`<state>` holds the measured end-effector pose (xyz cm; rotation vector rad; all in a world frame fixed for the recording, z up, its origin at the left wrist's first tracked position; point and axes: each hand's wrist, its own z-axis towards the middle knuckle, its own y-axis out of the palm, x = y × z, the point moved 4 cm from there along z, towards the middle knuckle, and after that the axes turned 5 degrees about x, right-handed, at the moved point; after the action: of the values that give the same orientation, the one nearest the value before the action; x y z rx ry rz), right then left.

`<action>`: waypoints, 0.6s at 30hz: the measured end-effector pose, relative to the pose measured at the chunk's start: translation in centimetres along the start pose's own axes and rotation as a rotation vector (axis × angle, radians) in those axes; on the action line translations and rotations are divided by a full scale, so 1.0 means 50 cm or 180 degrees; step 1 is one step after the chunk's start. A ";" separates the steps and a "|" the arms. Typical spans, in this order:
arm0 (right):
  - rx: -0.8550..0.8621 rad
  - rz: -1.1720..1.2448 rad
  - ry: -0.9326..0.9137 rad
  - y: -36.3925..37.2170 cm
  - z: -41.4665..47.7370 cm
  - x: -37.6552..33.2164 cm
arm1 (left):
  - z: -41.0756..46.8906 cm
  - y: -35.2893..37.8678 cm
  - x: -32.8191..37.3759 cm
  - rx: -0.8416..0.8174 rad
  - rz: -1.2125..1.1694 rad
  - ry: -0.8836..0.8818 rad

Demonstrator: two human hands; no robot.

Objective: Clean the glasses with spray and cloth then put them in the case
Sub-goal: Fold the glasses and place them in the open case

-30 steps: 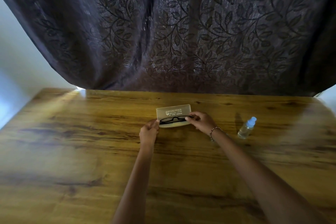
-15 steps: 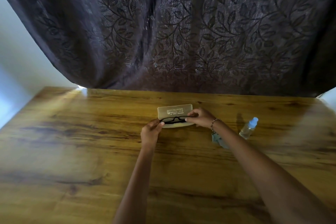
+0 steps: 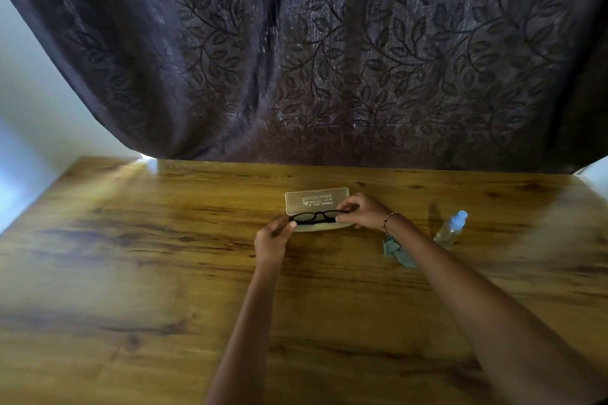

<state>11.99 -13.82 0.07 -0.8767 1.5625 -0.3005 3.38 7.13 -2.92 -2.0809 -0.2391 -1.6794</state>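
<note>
Two bare hands out over a glossy brown wood-grain counter [image 3: 131, 273], backed by a dark purple leaf-patterned curtain [image 3: 329, 59], with pale wall [image 3: 29, 108] showing at the left. Left hand [image 3: 271, 243] curled, pinching the left end of the black-framed glasses [image 3: 315, 217]; right hand [image 3: 365, 211], beaded bracelet [image 3: 390, 220] at the wrist, pinching the other end. Held level just over the open translucent beige case [image 3: 316, 199], lid up behind; touching its tray or not, impossible to tell. Beside the right forearm, on the counter, a crumpled grey-green cloth [image 3: 399, 253]; further right, upright, a clear spray bottle with pale blue cap [image 3: 449, 230].
</note>
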 end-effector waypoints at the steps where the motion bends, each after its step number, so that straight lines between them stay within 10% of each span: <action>1: -0.0014 -0.0006 -0.0001 -0.001 -0.001 0.000 | 0.001 -0.001 -0.003 -0.0020 -0.0023 -0.0003; 18: 0.0189 0.0198 0.0092 -0.030 -0.030 0.004 | 0.002 0.007 -0.007 -0.0040 -0.0663 -0.0275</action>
<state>11.14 -15.39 1.22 -0.7791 1.5967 -0.3147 3.54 6.90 -3.35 -2.2046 -0.4893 -1.7121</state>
